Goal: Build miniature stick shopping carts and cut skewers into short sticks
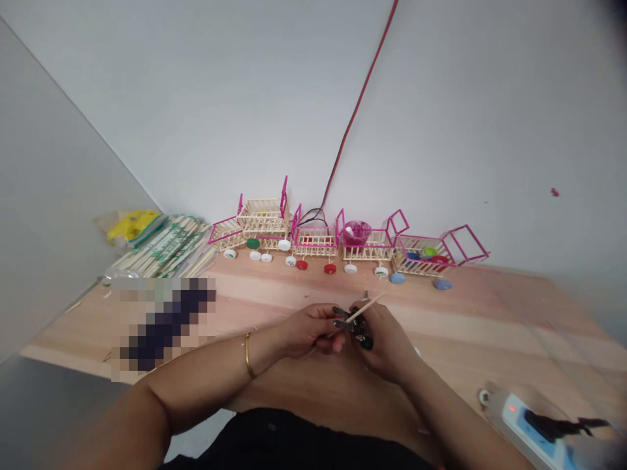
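My right hand (386, 339) is closed around a dark pair of pliers (361, 326), whose jaws point left toward my other hand. A thin pale wooden stick (368, 307) slants up to the right, its lower end at the jaws. My left hand (313, 329), with a gold bangle on the wrist, is right beside the jaw tips. Its fingers are curled together, and what they pinch, if anything, is hidden. Along the wall stand several small stick-built carts (316, 241) with magenta-edged frames and bottle-cap wheels (330, 268).
At the left lie packs of wooden sticks (164, 248) and a yellow bag (134, 226). A blurred-out dark object (169, 326) is in front of them. A magenta cup (357, 234) sits in one cart. A power strip (531, 427) with a plug lies at lower right.
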The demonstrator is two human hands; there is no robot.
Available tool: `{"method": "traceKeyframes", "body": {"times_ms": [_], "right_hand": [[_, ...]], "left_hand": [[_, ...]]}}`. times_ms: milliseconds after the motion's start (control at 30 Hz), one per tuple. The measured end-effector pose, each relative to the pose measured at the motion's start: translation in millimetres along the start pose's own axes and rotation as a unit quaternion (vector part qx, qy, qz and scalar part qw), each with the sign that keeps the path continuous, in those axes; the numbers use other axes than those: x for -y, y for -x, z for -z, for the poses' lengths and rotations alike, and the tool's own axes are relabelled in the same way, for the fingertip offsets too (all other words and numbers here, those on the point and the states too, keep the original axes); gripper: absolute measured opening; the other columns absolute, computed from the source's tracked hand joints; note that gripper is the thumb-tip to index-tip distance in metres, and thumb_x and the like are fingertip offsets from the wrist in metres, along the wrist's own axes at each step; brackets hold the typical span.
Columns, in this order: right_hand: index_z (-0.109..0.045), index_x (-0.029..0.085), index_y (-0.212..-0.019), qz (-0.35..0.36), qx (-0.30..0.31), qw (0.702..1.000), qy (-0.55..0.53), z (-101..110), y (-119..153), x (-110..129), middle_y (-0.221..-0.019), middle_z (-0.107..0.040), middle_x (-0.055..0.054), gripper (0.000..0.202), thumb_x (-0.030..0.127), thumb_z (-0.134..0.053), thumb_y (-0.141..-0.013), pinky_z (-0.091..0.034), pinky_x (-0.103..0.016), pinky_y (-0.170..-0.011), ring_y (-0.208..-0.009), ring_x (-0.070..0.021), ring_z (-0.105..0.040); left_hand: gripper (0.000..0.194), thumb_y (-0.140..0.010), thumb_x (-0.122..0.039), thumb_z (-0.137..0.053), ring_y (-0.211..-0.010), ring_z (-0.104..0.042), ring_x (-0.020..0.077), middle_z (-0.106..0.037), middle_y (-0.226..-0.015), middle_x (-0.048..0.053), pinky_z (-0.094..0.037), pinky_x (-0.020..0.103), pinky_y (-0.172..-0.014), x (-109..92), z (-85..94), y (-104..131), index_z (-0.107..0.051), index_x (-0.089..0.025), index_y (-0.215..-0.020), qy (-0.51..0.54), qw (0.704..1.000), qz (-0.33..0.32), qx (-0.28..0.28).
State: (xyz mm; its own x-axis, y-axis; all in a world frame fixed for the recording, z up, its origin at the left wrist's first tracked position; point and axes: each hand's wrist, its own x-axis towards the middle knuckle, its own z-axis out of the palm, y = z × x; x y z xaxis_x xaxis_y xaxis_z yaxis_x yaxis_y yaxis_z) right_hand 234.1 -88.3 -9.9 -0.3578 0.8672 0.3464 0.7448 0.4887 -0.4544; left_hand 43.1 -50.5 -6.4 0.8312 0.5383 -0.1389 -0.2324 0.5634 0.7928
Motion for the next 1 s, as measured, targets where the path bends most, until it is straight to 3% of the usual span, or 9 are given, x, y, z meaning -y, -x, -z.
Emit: {"method": "traceKeyframes", "body": {"times_ms": [267, 400, 600, 767, 1000], "right_hand": [[-0.047, 0.018, -0.111, 0.038, -0.018, 0.999, 0.000, 0.7, -2.2, -5.4, -0.105, -0.057, -0.012, 0.045, 0.013, -0.057, -0.068, -0.047, -0.042, -0.083, -0.097, -0.0277, -0.054], [-0.045, 0.018, -0.113, 0.045, -0.006, 0.999, -0.019, 3.6, -2.5, -3.5, -0.103, -0.055, -0.012, 0.046, 0.013, -0.058, -0.068, -0.047, -0.042, -0.083, -0.096, -0.0267, -0.052], [-0.043, 0.019, -0.117, 0.064, -0.025, 0.997, -0.019, 5.8, -2.1, -2.5, -0.105, -0.054, -0.012, 0.049, 0.014, -0.058, -0.071, -0.047, -0.043, -0.086, -0.099, -0.0274, -0.051], [-0.045, 0.018, -0.114, 0.051, -0.013, 0.999, 0.000, 3.5, -2.8, -4.9, -0.108, -0.055, -0.013, 0.047, 0.014, -0.058, -0.070, -0.047, -0.043, -0.085, -0.100, -0.0283, -0.053], [-0.046, 0.018, -0.114, 0.030, 0.000, 1.000, -0.004, 2.2, -2.2, -6.3, -0.109, -0.057, -0.013, 0.048, 0.014, -0.058, -0.069, -0.047, -0.044, -0.087, -0.101, -0.0286, -0.054]], "left_hand": [[0.034, -0.072, -0.042, -0.071, -0.039, -0.034, 0.0048, -0.053, -0.049, -0.003, -0.018, 0.021, -0.043, -0.5, 0.2, -1.0, -0.058, -0.012, -0.083, -0.026, 0.999, 0.021, -0.030], [0.036, -0.072, -0.044, -0.071, -0.038, -0.038, 0.0059, -0.053, -0.048, -0.003, -0.016, 0.022, -0.042, -2.5, -1.1, 0.5, -0.057, -0.012, -0.082, -0.021, 0.999, 0.033, -0.028], [0.037, -0.076, -0.045, -0.067, -0.035, -0.030, 0.0039, -0.050, -0.044, -0.004, -0.019, 0.022, -0.043, -4.0, -3.2, 2.1, -0.051, -0.013, -0.068, 0.017, 0.998, 0.059, 0.006], [0.040, -0.072, -0.049, -0.070, -0.036, -0.033, 0.0042, -0.053, -0.047, -0.003, -0.014, 0.021, -0.040, -0.2, -2.0, -0.5, -0.055, -0.012, -0.074, -0.013, 0.999, 0.035, -0.039], [0.040, -0.071, -0.049, -0.071, -0.037, -0.029, 0.0039, -0.051, -0.048, -0.003, -0.015, 0.021, -0.042, -0.7, -4.7, -0.8, -0.056, -0.012, -0.076, -0.014, 0.998, 0.021, -0.053]]}}
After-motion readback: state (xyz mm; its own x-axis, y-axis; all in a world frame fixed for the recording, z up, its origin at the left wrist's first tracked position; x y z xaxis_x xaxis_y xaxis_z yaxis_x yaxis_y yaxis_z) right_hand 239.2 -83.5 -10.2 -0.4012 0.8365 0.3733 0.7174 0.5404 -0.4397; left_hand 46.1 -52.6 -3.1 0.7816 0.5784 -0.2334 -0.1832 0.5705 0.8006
